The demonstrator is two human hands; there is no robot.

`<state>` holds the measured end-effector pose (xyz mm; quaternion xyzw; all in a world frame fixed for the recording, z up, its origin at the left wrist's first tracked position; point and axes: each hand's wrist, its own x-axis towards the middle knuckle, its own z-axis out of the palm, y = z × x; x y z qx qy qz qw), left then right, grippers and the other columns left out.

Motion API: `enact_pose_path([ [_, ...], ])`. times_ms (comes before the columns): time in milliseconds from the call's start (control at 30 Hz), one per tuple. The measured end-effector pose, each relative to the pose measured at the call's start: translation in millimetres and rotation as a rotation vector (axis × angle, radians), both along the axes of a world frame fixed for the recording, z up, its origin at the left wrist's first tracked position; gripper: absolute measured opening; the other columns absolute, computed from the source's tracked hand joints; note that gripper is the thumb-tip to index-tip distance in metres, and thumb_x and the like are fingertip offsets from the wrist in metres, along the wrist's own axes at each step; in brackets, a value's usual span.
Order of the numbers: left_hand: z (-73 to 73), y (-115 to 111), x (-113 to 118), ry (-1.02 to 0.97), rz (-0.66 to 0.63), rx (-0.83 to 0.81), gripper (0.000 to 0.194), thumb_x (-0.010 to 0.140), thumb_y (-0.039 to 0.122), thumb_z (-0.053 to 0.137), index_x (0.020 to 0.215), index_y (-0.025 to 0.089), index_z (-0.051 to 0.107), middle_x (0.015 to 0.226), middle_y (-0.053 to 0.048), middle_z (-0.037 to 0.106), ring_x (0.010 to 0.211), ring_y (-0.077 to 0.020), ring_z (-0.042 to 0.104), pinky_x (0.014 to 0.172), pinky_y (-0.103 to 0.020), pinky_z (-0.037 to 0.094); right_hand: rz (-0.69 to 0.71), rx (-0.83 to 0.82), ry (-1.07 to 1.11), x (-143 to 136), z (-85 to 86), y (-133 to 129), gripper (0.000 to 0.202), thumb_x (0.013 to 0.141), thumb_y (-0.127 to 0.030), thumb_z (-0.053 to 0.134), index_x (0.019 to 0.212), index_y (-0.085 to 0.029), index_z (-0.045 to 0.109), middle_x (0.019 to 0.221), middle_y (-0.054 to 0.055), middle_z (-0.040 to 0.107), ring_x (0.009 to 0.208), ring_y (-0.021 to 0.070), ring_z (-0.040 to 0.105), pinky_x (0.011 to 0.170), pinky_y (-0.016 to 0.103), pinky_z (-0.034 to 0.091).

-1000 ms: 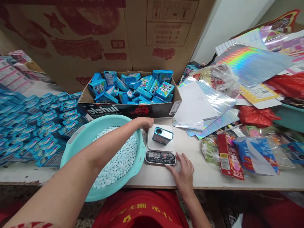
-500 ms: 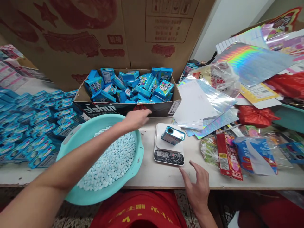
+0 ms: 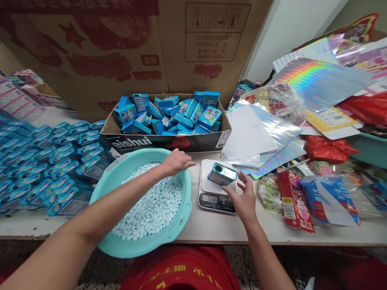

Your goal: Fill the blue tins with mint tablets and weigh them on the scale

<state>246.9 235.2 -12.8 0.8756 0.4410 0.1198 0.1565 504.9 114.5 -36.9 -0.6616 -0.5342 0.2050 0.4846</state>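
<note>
A blue tin [image 3: 222, 174] with a round hole in its end lies on the white kitchen scale [image 3: 208, 186], whose display is lit. My right hand [image 3: 243, 197] is spread at the tin's right side, thumb and fingers apart. Over the right rim of the turquoise basin [image 3: 117, 244] is my left hand [image 3: 178, 162], its fingers bunched together; whether they hold anything is too small to see. Pale blue candies [image 3: 151, 209] fill the bottom of the basin. Behind it, an open carton [image 3: 193, 144] holds several blue tins [image 3: 184, 112].
Rows of blue tins [image 3: 57, 161] stand at the left. A large cardboard box [image 3: 169, 48] rises behind the carton. Silvery sheets and white paper [image 3: 248, 133], a red packet [image 3: 294, 201] and a blue packet [image 3: 331, 197] lie at the right.
My right hand has moved up to the tin on the scale. My left hand has shifted lower, from in front of the carton to the basin's rim. The view has shifted slightly.
</note>
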Motion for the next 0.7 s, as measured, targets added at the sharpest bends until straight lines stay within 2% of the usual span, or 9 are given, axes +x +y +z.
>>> enact_pose_path([
  [100,5.4,-2,12,-0.134,0.013,-0.068,0.028,0.083,0.041,0.055,0.065,0.019,0.055,0.068,-0.003,0.057,0.079,-0.0196,0.052,0.083,-0.034,0.031,0.104,-0.085,0.101,-4,4.9,16,0.046,0.066,-0.044,0.071,0.101,-0.017,0.059,0.098,0.007,0.066,0.091,0.0231,0.06,0.084,0.044,0.048],
  [200,17.1,-13,7,-0.48,0.091,-0.175,0.019,0.079,0.039,0.06,0.076,0.02,0.059,0.082,-0.003,0.06,0.088,-0.02,0.053,0.087,-0.033,0.034,0.15,-0.011,0.046,-12,26.6,20,0.037,0.068,-0.043,0.069,0.093,-0.017,0.062,0.09,0.006,0.066,0.086,0.0218,0.06,0.084,0.043,0.046],
  [233,21.9,-22,4,-0.651,0.157,-0.231,0.02,0.08,0.041,0.058,0.082,0.021,0.06,0.089,-0.004,0.061,0.092,-0.0199,0.053,0.087,-0.033,0.036,0.157,0.039,-0.017,-17,37.8,20,0.036,0.069,-0.043,0.07,0.094,-0.018,0.063,0.091,0.005,0.066,0.086,0.0218,0.06,0.085,0.042,0.046],
  [300,31.8,-46,-5,-1.033,0.373,-0.424,0.031,0.085,0.048,0.049,0.093,0.021,0.06,0.1,-0.006,0.061,0.097,-0.0198,0.054,0.087,-0.033,0.039,0.214,0.154,-0.14,-29,61.6,18,0.033,0.071,-0.039,0.07,0.096,-0.02,0.063,0.093,0.005,0.066,0.087,0.022,0.06,0.084,0.04,0.046],
  [400,43.2,-89,-15,-1.549,0.699,-0.805,0.045,0.089,0.055,0.037,0.104,0.018,0.058,0.11,-0.011,0.061,0.1,-0.0204,0.058,0.081,-0.032,0.045,0.445,0.351,-0.331,-57,86.1,19,0.028,0.076,-0.031,0.068,0.102,-0.024,0.062,0.097,0.004,0.067,0.092,0.0227,0.061,0.087,0.041,0.044],
  [467,46.5,-112,-21,-1.795,0.83,-0.947,0.046,0.09,0.055,0.035,0.106,0.018,0.058,0.114,-0.012,0.06,0.096,-0.0184,0.059,0.077,-0.029,0.048,0.598,0.438,-0.469,-79,88.3,23,0.025,0.078,-0.028,0.066,0.103,-0.027,0.062,0.097,0.003,0.069,0.092,0.0229,0.062,0.09,0.042,0.041],
  [533,46.5,-128,-28,-1.973,0.94,-0.975,0.042,0.092,0.05,0.035,0.103,0.017,0.059,0.113,-0.011,0.06,0.088,-0.0151,0.061,0.072,-0.025,0.049,0.686,0.46,-0.564,-100,82.2,26,0.023,0.081,-0.028,0.063,0.103,-0.027,0.062,0.097,0.002,0.07,0.09,0.0228,0.063,0.091,0.043,0.039],
  [633,44.9,-141,-40,-2.137,1.032,-0.965,0.036,0.093,0.041,0.038,0.096,0.014,0.062,0.103,-0.011,0.062,0.077,-0.0125,0.06,0.07,-0.025,0.05,0.715,0.459,-0.592,-122,70.8,26,0.022,0.083,-0.028,0.059,0.105,-0.026,0.061,0.098,0.003,0.07,0.091,0.0228,0.063,0.09,0.043,0.039],
  [700,43.9,-146,-46,-2.197,1.024,-0.937,0.029,0.092,0.034,0.044,0.092,0.012,0.063,0.097,-0.011,0.063,0.076,-0.0132,0.06,0.073,-0.026,0.05,0.702,0.48,-0.59,-130,66.3,24,0.022,0.084,-0.028,0.058,0.106,-0.026,0.06,0.098,0.003,0.069,0.091,0.0225,0.063,0.09,0.043,0.039],
])
